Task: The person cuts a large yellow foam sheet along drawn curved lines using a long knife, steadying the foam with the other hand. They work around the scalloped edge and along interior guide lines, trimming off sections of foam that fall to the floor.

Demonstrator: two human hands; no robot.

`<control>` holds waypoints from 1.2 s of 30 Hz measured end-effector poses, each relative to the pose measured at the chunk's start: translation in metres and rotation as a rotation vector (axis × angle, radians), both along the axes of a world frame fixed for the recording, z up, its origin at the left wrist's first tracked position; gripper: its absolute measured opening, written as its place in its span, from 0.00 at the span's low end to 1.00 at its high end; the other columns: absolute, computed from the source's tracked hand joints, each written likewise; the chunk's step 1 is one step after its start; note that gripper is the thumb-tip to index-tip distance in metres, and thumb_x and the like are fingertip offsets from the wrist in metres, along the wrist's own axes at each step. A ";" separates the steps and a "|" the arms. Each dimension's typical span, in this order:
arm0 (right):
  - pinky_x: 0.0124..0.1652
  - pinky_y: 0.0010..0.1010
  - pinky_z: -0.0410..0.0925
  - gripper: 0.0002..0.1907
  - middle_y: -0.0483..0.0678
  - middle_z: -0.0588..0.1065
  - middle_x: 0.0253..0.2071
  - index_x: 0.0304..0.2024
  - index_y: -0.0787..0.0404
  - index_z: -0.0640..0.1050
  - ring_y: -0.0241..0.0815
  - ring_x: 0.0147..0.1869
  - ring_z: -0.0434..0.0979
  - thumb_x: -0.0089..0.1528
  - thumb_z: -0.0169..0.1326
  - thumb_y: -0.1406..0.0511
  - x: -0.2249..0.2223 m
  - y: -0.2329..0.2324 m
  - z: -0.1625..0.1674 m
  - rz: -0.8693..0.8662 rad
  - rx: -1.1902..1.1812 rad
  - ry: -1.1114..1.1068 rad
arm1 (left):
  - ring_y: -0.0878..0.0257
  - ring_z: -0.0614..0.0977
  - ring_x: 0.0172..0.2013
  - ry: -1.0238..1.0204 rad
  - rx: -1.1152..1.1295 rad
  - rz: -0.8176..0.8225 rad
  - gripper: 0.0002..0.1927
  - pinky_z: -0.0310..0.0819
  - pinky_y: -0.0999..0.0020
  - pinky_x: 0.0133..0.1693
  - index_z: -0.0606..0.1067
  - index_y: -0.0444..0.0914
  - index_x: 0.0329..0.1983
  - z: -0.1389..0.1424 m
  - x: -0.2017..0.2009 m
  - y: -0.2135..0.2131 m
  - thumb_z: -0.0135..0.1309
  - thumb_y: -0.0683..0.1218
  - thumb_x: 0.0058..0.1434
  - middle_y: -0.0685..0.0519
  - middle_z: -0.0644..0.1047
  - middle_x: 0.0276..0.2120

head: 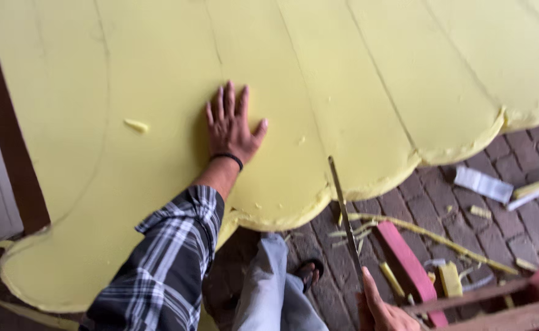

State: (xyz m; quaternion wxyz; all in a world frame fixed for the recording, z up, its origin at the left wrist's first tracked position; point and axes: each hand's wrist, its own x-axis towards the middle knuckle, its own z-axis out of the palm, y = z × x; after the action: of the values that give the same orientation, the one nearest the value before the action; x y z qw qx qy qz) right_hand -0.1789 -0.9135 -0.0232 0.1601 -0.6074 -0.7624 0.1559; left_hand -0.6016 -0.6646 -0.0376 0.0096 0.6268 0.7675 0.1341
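yellow foam sheet (pixel 355 79) scalloped along its edge, left hand (pixel 231 125) flat and spread on it, right hand (pixel 383 312) grip clamped on long blade (pixel 345 214)

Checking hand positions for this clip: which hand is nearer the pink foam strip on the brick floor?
Right. The right hand, gripping a long blade, sits just left of the pink foam strip. The left hand lies flat on the yellow foam sheet, well up and left of it.
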 end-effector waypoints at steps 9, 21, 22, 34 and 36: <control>0.17 0.38 0.66 0.42 0.44 0.74 0.14 0.72 0.54 0.58 0.43 0.14 0.74 0.58 0.60 0.58 -0.123 0.219 0.047 0.196 0.074 0.125 | 0.43 0.52 0.74 -0.062 0.013 -0.047 0.46 0.36 0.38 0.71 0.55 0.39 0.76 0.012 0.000 0.002 0.51 0.65 0.61 0.39 0.52 0.75; 0.21 0.44 0.66 0.31 0.46 0.75 0.16 0.67 0.31 0.66 0.52 0.19 0.75 0.61 0.56 0.54 -0.259 0.463 0.073 0.287 0.087 -0.082 | 0.45 0.49 0.74 -0.115 -0.027 0.036 0.48 0.32 0.41 0.71 0.51 0.39 0.77 0.031 -0.101 0.201 0.48 0.67 0.62 0.42 0.50 0.76; 0.21 0.45 0.67 0.31 0.47 0.75 0.17 0.68 0.31 0.66 0.53 0.20 0.75 0.62 0.56 0.54 -0.265 0.480 0.074 0.291 0.079 -0.097 | 0.46 0.50 0.74 -0.112 -0.019 0.073 0.48 0.32 0.41 0.71 0.51 0.39 0.77 0.033 -0.103 0.214 0.49 0.67 0.61 0.43 0.51 0.76; 0.29 0.47 0.70 0.28 0.51 0.78 0.25 0.69 0.31 0.67 0.56 0.27 0.79 0.65 0.52 0.55 -0.370 0.630 0.059 0.340 -0.034 -0.158 | 0.45 0.51 0.74 -0.152 -0.069 0.174 0.48 0.36 0.38 0.69 0.54 0.39 0.75 0.034 -0.106 0.224 0.54 0.63 0.56 0.42 0.53 0.75; 0.30 0.46 0.71 0.27 0.52 0.79 0.26 0.68 0.30 0.68 0.56 0.29 0.79 0.65 0.52 0.54 -0.378 0.636 0.058 0.342 -0.075 -0.176 | 0.44 0.51 0.73 -0.158 -0.075 0.180 0.48 0.36 0.38 0.69 0.54 0.39 0.75 0.033 -0.107 0.224 0.55 0.63 0.56 0.41 0.53 0.74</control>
State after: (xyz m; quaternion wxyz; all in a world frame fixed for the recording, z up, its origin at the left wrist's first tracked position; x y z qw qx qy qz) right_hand -0.5567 -0.2771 0.0344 0.0412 -0.4857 -0.8593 0.1552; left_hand -0.7083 -0.4405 -0.0042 0.0812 0.5421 0.8220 0.1545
